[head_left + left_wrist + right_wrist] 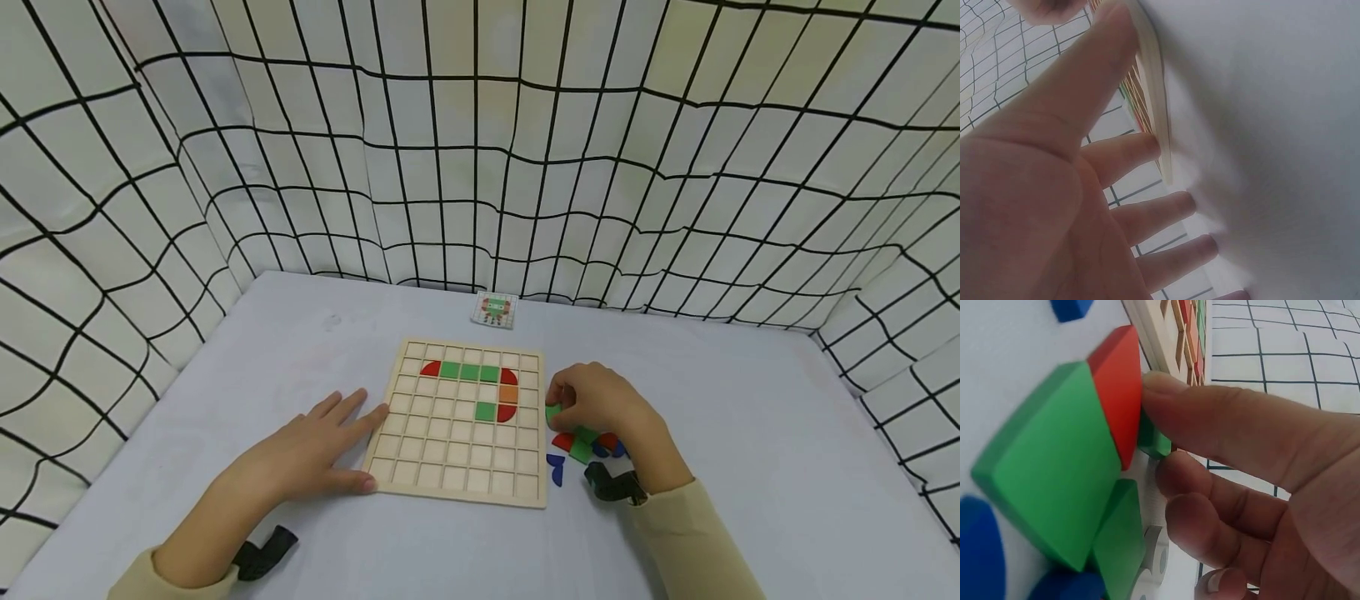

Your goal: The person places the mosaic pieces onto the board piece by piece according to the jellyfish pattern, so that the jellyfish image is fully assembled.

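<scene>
One green piece (1155, 442), pinched by the right grip (596, 398) at the board's (457, 497) three o'clock, left grip (307, 454) spread, is best lifted level.

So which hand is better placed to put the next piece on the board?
Probably the right hand: it seems to pinch a green piece just beside the board, with loose pieces close by. The left hand touches the board's opposite edge, away from them.

Black netting (480, 175) fences a white table (780, 433) at back and sides, the left hand (303, 454) blocks the left edge of the board (432, 476), and loose pieces (581, 451) crowd the right hand (606, 402), leaving passage over the near rows.
</scene>
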`<state>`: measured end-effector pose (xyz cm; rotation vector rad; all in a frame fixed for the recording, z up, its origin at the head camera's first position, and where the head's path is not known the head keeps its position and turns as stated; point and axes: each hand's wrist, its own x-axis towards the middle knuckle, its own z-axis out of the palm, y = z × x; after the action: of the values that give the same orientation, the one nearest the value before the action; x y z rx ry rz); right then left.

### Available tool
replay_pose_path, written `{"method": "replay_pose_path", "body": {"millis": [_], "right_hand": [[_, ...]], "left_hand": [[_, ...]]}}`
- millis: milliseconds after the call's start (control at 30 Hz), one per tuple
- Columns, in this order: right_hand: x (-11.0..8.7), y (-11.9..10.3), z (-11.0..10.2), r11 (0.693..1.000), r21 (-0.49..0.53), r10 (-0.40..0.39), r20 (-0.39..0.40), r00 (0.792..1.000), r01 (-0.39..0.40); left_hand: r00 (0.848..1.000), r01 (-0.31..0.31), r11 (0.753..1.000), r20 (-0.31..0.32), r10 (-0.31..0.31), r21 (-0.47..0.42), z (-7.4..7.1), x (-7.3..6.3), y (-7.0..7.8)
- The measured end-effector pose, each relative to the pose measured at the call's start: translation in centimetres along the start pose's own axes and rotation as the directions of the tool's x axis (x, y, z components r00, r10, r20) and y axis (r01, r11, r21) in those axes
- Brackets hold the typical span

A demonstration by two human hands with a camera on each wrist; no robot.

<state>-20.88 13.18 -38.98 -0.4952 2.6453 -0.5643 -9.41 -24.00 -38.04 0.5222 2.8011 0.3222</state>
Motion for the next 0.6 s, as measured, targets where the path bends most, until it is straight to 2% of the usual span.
{"method": "replay_pose_path", "body": {"millis": [233,433,600], "right_hand": [[0.14,0.01,-0.04,0.999,0.051,-0.009,0.025,1.0,0.008],[-0.05,0.3,-0.48,0.984,0.148,-0.107,0.038,0.994,0.1],[0.12,0.36,-0.6,0.965,0.182,-0.194,0.015,0.981,0.188]], "left_hand": [[1.0,0.006,1.0,-0.001,-0.006,-0.009,0.03,0.02,-0.02],[1.0,-0.001,1.0,-0.004,0.001,-0.001,0.01,0.07,0.02],[1.0,-0.001,1.0,-0.005,0.001,-0.004,-0.06,0.08,0.06]]}}
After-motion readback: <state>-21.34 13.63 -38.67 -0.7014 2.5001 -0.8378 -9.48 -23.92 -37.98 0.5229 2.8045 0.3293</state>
